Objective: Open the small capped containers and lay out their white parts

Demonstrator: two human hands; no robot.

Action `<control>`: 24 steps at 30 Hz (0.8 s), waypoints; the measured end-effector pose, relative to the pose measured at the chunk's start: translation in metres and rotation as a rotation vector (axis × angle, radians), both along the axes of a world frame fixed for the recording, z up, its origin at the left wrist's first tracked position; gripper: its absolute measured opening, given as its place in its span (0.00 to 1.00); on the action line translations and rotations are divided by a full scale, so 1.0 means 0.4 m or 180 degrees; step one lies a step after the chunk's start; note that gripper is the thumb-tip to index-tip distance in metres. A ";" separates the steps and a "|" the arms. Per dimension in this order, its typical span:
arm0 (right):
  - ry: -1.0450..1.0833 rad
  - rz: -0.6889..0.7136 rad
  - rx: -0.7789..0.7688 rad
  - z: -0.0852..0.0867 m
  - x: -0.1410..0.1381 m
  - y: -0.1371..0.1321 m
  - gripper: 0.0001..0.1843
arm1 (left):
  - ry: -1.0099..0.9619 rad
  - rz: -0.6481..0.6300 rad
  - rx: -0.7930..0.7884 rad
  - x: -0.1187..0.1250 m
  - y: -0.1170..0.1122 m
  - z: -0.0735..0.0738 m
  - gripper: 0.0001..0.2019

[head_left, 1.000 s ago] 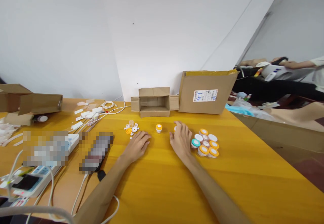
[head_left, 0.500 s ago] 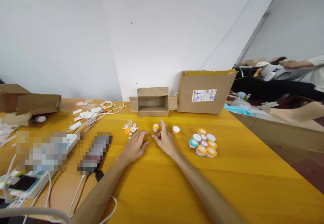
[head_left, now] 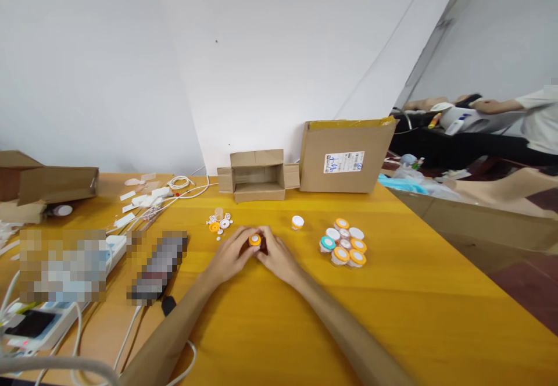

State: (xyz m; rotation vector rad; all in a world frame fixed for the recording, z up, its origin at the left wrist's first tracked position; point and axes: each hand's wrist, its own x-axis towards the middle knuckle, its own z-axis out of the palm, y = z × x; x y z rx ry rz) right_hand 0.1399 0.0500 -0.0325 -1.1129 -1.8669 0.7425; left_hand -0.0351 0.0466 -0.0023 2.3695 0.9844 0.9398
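A small jar with an orange-rimmed, white-centred lid [head_left: 255,239] is between my two hands at the middle of the table. My left hand [head_left: 229,256] curls round its left side, thumb against the front. From the right, my right hand [head_left: 278,256] closes on the same jar with bent fingers. The hands hide most of the jar's body. Beyond my left hand lie loose small parts: an orange ring [head_left: 214,227], a white ring [head_left: 224,224] and a clear cup [head_left: 218,214]. A white-lidded jar [head_left: 297,222] stands alone, beyond my right hand.
Several lidded jars [head_left: 342,254] are grouped on the right. Behind stand an open carton [head_left: 259,192] and a large flat cardboard box [head_left: 344,179]. A phone-like device [head_left: 159,267], a power strip [head_left: 47,328] and cables occupy the left. At far right, another person's arm [head_left: 501,106] shows.
My hands have closed round the orange-lidded jar, which has come nearer to me. The whole view has shifted slightly.
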 end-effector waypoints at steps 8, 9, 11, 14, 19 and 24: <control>0.0447 0.0044 -0.0338 -0.004 0.012 0.012 0.15 | -0.0110 0.0224 -0.0176 -0.002 0.001 0.005 0.10; 0.0516 0.0118 -0.0417 -0.001 0.018 0.014 0.15 | -0.0111 0.0252 -0.0245 -0.004 0.002 0.001 0.10; 0.0639 0.0292 -0.0524 0.008 0.035 0.015 0.14 | -0.0100 0.0258 -0.0384 -0.007 0.004 -0.007 0.10; 0.0741 0.0395 -0.0603 0.023 0.057 0.017 0.11 | -0.0039 0.0219 -0.0481 -0.009 0.008 -0.019 0.11; 0.0851 0.0385 -0.0683 0.025 0.063 0.018 0.10 | -0.0162 0.0250 -0.0808 -0.001 0.019 -0.039 0.11; 0.0696 0.0164 -0.0443 0.016 0.049 0.011 0.08 | -0.0470 0.0296 -0.1162 0.002 0.026 -0.052 0.13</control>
